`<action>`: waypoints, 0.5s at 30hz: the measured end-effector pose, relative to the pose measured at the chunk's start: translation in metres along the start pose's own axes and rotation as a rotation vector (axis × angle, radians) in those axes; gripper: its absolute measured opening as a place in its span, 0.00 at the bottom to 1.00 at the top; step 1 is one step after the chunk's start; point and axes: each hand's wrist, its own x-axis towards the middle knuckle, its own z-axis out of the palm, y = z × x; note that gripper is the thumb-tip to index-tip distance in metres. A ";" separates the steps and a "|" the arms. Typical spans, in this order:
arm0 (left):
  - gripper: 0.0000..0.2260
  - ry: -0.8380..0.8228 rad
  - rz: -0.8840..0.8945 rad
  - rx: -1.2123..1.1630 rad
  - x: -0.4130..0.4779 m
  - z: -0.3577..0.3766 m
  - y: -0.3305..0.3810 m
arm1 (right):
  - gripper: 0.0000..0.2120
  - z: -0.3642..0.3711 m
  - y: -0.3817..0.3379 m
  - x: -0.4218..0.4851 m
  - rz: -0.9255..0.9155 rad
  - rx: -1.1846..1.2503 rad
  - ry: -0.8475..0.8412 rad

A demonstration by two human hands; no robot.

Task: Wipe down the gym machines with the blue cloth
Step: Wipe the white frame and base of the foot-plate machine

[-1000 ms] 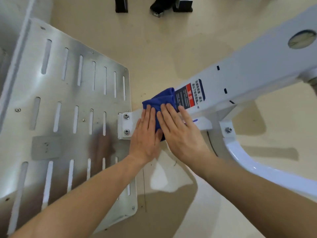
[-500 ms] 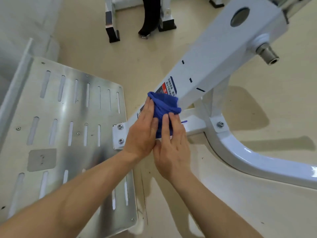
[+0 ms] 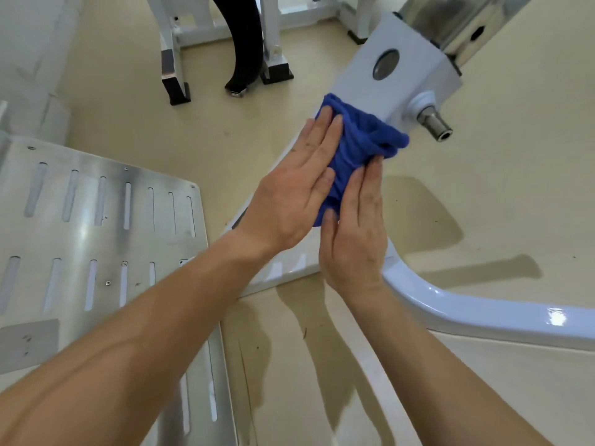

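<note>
On the sloping white beam [image 3: 409,91] of the machine, blue cloth [image 3: 360,146] sits bunched under both palms: left hand [image 3: 289,204] and right hand [image 3: 354,243] lie flat on it, fingers [image 3: 322,136] straight, pressing rather than gripping. Risk, as I judge it: cloth is pinned, not held, so a push upslope could snag it on the steel peg [image 3: 434,125] just beside its upper edge, or let it slip off the beam's side to the floor [image 3: 499,188]. Room: beam ends close above at the chrome post [image 3: 444,24]; open floor right, slotted footplate [image 3: 96,226] well left, curved tube [image 3: 483,317] under my right wrist.
</note>
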 end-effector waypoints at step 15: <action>0.25 0.039 0.009 0.154 -0.008 0.009 0.003 | 0.35 -0.022 0.016 -0.006 0.046 -0.256 -0.186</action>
